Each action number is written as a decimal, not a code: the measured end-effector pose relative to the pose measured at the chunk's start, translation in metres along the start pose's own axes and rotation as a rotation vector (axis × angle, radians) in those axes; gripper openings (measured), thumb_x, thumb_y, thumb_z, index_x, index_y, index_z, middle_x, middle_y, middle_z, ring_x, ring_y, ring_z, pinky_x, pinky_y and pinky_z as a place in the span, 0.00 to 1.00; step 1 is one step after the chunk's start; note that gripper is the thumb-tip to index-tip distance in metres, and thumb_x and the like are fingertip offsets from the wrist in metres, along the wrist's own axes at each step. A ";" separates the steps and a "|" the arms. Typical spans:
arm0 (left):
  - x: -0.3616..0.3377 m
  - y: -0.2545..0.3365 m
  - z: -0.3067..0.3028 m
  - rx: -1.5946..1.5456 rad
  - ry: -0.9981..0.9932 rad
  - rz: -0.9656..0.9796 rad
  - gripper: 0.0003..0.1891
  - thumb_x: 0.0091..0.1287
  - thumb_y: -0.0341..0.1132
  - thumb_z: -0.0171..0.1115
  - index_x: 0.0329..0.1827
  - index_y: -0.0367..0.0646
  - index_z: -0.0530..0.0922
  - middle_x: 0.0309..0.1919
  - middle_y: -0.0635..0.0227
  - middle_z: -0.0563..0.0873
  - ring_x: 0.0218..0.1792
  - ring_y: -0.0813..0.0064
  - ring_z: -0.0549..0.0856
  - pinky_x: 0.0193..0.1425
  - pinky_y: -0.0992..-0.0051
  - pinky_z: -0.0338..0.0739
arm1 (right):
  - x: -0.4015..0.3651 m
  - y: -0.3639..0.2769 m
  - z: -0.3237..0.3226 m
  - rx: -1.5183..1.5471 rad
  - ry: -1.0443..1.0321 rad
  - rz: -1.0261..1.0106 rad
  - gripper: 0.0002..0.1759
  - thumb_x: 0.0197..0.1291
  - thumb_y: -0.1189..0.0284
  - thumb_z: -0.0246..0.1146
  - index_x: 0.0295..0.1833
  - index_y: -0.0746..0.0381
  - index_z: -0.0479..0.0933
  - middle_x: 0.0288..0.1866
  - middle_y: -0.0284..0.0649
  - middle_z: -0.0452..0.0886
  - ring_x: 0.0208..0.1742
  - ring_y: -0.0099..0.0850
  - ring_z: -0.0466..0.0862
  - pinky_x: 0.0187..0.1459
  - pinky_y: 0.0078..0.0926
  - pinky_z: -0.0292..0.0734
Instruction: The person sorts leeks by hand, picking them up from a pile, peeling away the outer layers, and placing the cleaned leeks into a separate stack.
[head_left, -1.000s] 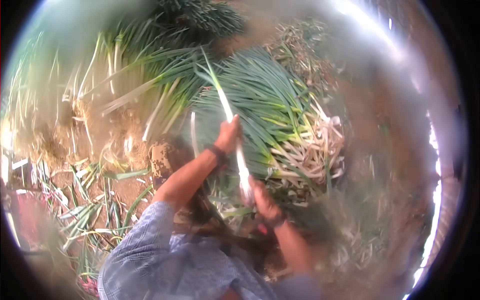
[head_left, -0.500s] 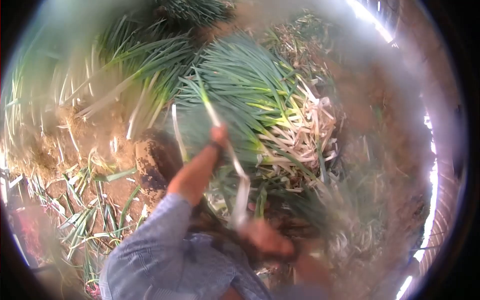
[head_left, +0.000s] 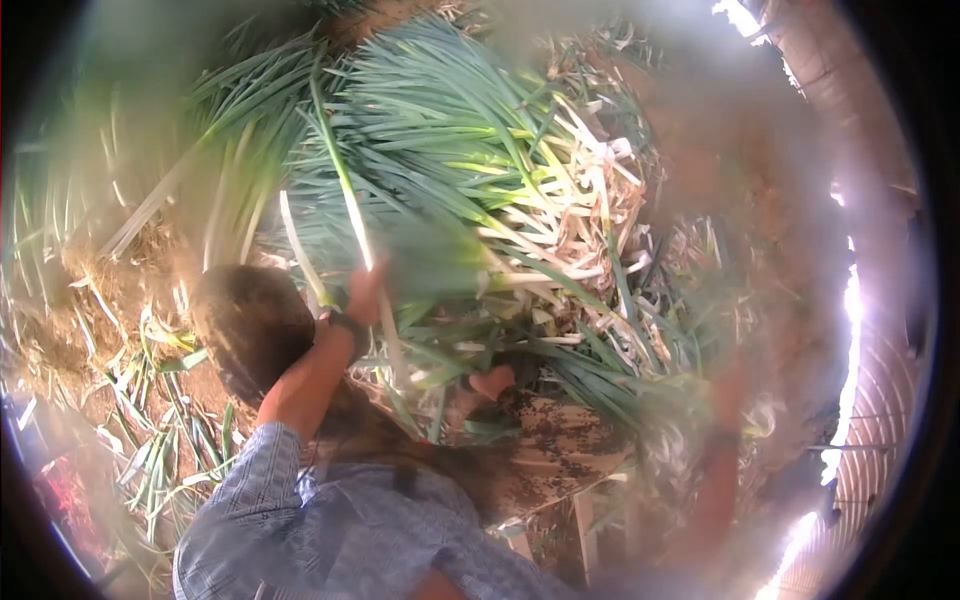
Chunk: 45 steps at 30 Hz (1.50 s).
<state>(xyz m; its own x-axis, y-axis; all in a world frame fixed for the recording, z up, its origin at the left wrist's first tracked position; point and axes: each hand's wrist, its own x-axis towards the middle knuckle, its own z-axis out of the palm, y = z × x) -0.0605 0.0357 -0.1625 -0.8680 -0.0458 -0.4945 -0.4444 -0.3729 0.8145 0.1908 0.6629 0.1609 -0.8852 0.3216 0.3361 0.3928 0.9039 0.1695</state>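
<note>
Head view: at far left, rooted stalks [head_left: 70,265] are heaped on the ground. Next, one long green onion [head_left: 349,195] is grasped round its pale shaft by the left hand [head_left: 367,292], leaves pointing up and away. Beyond it a pile of green onions [head_left: 430,120] is spread. At right, the right hand [head_left: 731,385] is blurred; its grip cannot be told. The shaft might be snapped by uneven squeezing, or its leaves snagged in the pile's.
</note>
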 end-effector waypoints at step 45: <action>-0.071 -0.060 0.040 -0.260 0.193 -0.526 0.12 0.68 0.38 0.68 0.36 0.44 0.73 0.22 0.69 0.75 0.22 0.70 0.77 0.28 0.63 0.79 | 0.019 -0.371 0.356 0.232 -0.901 -0.343 0.20 0.53 0.66 0.71 0.52 0.60 0.82 0.48 0.49 0.85 0.53 0.51 0.83 0.54 0.50 0.78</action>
<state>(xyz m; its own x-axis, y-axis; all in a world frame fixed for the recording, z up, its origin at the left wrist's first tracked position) 0.0192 0.0983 -0.1635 -0.4804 0.0477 -0.8757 -0.7125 -0.6035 0.3580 -0.0602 0.4344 -0.2253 -0.8382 0.0391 -0.5440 0.1061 0.9901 -0.0923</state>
